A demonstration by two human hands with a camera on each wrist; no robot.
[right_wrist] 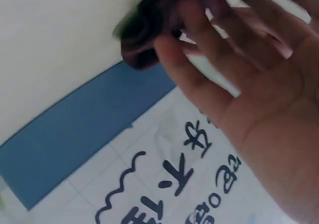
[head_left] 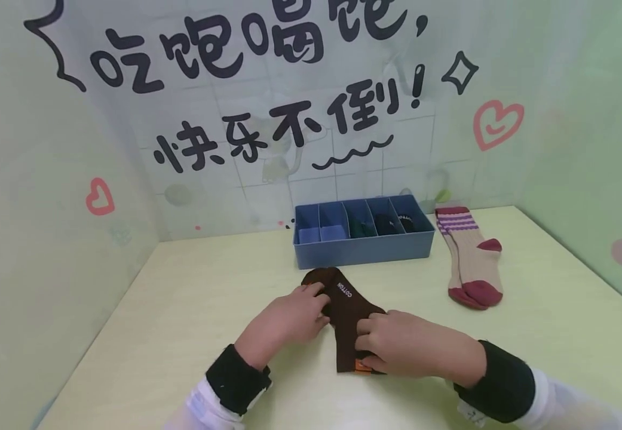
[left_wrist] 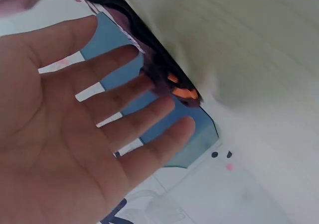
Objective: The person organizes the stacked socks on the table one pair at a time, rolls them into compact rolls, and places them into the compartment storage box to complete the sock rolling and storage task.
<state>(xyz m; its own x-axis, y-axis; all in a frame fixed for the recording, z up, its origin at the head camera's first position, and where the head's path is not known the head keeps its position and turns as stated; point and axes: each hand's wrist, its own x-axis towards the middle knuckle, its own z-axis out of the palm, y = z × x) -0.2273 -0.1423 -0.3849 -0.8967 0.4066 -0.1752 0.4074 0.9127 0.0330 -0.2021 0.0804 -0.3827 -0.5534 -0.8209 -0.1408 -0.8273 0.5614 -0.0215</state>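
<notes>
At the near edge, pale sleeves (head_left: 203, 409) are seen ending in black bands (head_left: 504, 382). Just beyond, the lower part of the brown sock (head_left: 347, 331) is touched by the right hand (head_left: 404, 343), beside an orange label (head_left: 361, 366). Its far left end is touched by the left hand (head_left: 291, 313). In both wrist views the fingers are seen extended and the palms uncovered; each grip is released, with the sock met at the fingertips only. The sock is placed on the table (head_left: 208, 298), between the hands and in front of the blue box (head_left: 364, 253), its white lettering turned up. Five compartments are formed in the box by dividers; dark items (head_left: 384, 224) are held in the three on the right. To the right of the box, striped socks (head_left: 472, 257) are laid flat. Behind, the wall (head_left: 198, 197) is decorated with black characters (head_left: 289, 119) and pink hearts (head_left: 490, 136).
</notes>
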